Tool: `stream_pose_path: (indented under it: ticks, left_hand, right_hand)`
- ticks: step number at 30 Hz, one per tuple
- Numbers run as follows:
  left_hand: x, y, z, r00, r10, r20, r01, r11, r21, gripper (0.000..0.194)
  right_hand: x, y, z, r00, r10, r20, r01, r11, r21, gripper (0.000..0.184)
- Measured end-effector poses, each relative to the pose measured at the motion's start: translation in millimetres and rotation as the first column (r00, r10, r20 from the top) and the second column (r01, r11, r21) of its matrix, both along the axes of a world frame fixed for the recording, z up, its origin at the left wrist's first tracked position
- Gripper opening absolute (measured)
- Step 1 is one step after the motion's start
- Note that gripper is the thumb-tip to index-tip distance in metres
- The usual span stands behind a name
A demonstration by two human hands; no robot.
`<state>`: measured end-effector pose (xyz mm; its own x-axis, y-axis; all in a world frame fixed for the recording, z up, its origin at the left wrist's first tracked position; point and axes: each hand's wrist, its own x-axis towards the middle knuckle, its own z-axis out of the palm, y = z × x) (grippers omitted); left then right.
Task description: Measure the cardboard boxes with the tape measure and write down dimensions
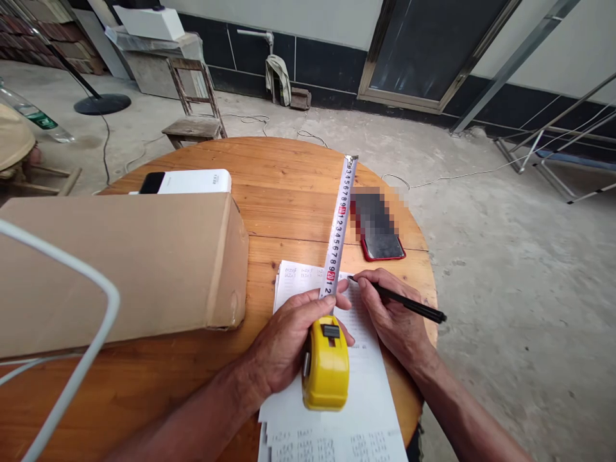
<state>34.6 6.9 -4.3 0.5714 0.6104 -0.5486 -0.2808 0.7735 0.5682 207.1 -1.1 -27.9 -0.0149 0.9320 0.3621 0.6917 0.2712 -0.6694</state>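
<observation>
My left hand (293,327) grips a yellow tape measure (326,378), the thumb pressed on its blade near the case. The silver blade (339,224) is drawn out and points away from me over the table. In my right hand (397,314) a black pen (409,301) is held in a writing grip, its tip at the upper right part of the paper. Under both hands lies a stack of white paper sheets (298,417) with rows of handwritten figures. Part of the writing is hidden by the hands and the tape measure.
A cardboard box (120,256) stands on the round wooden table (283,173) at the left, with a white device (197,181) behind it. A phone in a red case (382,237) lies right of the blade. A white tube (91,276) crosses the left foreground. Beyond is a wooden chair (195,122).
</observation>
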Motion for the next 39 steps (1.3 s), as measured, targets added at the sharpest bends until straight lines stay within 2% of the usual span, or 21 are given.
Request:
stream_pose_path:
  ticks: [10,39]
  left_hand:
    - [-0.6,-0.8,0.7,1.0,0.005,-0.012,-0.005,1.0,0.002,0.017]
    - [-1.1,-2.1,-1.7,1.0,0.01,-0.021,-0.01,1.0,-0.013,0.02]
  right_hand:
    - [2.0,-2.5,-2.4,0.998,-0.023,-0.054,0.023,1.0,-0.003,0.013]
    - [1.9,-5.3,-0.5,0.995,-0.059,-0.078,0.057,0.998,-0.025,0.014]
